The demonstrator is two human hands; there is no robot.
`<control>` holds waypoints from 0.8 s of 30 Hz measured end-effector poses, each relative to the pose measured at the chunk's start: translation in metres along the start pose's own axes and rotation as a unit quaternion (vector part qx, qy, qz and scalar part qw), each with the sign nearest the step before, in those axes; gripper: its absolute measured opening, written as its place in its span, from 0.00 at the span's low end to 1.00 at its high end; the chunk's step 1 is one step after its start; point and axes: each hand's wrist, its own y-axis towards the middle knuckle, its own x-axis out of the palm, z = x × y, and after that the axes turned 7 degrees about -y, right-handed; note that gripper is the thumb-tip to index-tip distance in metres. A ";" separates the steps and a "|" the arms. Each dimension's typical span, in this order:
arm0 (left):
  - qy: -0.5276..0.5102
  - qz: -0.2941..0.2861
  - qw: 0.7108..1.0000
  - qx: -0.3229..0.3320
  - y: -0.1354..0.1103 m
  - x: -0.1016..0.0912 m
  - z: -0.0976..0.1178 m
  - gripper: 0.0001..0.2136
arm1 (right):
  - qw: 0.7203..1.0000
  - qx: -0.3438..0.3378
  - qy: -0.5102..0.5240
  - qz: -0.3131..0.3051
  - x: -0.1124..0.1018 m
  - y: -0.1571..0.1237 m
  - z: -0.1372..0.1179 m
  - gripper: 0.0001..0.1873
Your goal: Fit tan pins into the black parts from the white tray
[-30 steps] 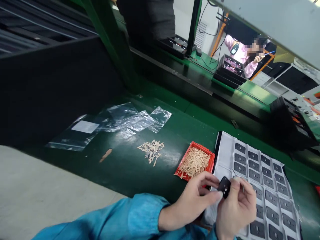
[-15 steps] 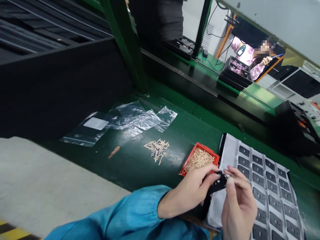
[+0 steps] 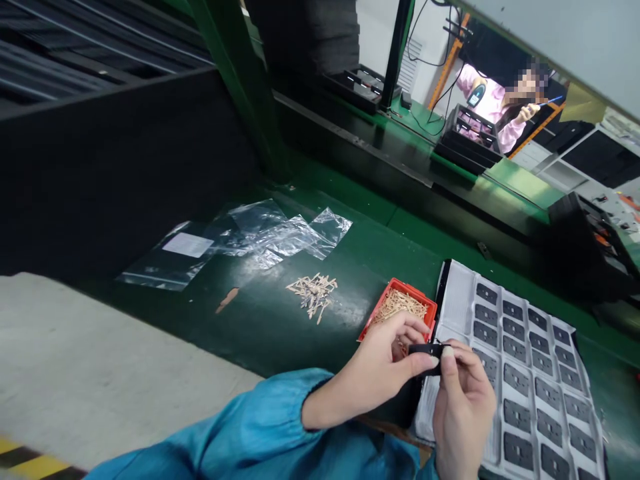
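Between both hands is a small flat black plastic part [image 3: 425, 349], turned nearly edge-on. My left hand [image 3: 383, 357] pinches its left end with thumb and fingers. At its right end, my right hand [image 3: 465, 393] grips it with thumb and forefinger; whether a smaller piece is also between those fingertips I cannot make out. Just behind my left hand stands a red bin [image 3: 381, 303] full of small tan strips [image 3: 400, 305]. Under and beside my right hand lies a white moulded tray [image 3: 457, 287] holding rows of similar black parts [image 3: 517, 379].
Small tan strips lie in a loose pile [image 3: 314, 292] on the green table [image 3: 260, 320]. Clear plastic bags [image 3: 280, 233] spread behind it. A black panel [image 3: 125, 180] and a green post [image 3: 240, 87] rise at left. A co-worker in pink [image 3: 493, 100] sits beyond the rear ledge.
The black part has turned from showing its flat face to nearly edge-on. My right hand has shifted slightly left, and my left fingers have lifted and spread a little. The view has moved slightly.
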 end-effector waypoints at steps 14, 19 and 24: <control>-0.065 -0.048 0.991 -0.102 -0.005 0.004 0.006 0.08 | 0.986 -0.028 -0.095 -0.134 -0.016 0.001 -0.025 0.06; -0.062 -0.068 0.989 -0.118 -0.010 0.003 0.008 0.09 | 0.981 -0.014 -0.072 -0.178 -0.017 0.001 -0.032 0.06; -0.067 -0.072 0.989 -0.114 -0.014 0.003 0.011 0.10 | 0.983 -0.024 -0.071 -0.167 -0.016 -0.003 -0.036 0.06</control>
